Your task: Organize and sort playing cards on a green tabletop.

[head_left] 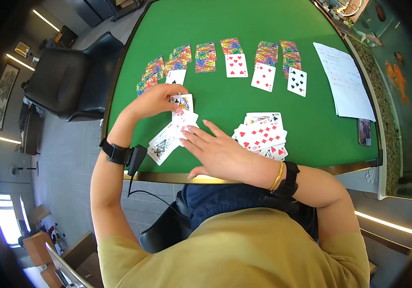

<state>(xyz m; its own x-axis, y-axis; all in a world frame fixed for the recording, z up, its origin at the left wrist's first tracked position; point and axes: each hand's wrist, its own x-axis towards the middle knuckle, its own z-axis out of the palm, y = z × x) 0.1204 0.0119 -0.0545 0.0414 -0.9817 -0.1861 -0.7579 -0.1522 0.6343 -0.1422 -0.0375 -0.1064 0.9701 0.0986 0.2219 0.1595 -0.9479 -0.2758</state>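
My left hand (159,100) has its fingers at a face-up queen of clubs (186,102); whether it grips the card is unclear. My right hand (213,147) lies with spread fingers over face-up cards, its fingertips touching them. A joker (161,145) sticks out from these cards at the lower left. To the right is a loose face-up pile (261,133) with a nine of diamonds on top. Farther back, columns of patterned card backs (205,57) stand in an arc. Face up at some column ends are a seven of hearts (236,66), a five of diamonds (263,76) and a seven of spades (297,82).
Written sheets of paper (346,82) lie at the right of the green table (249,18), partly over a phone (364,132). A black chair (72,75) stands at the left. A fish tank (400,90) is beyond the right edge. A cable (155,198) hangs from the left wrist device.
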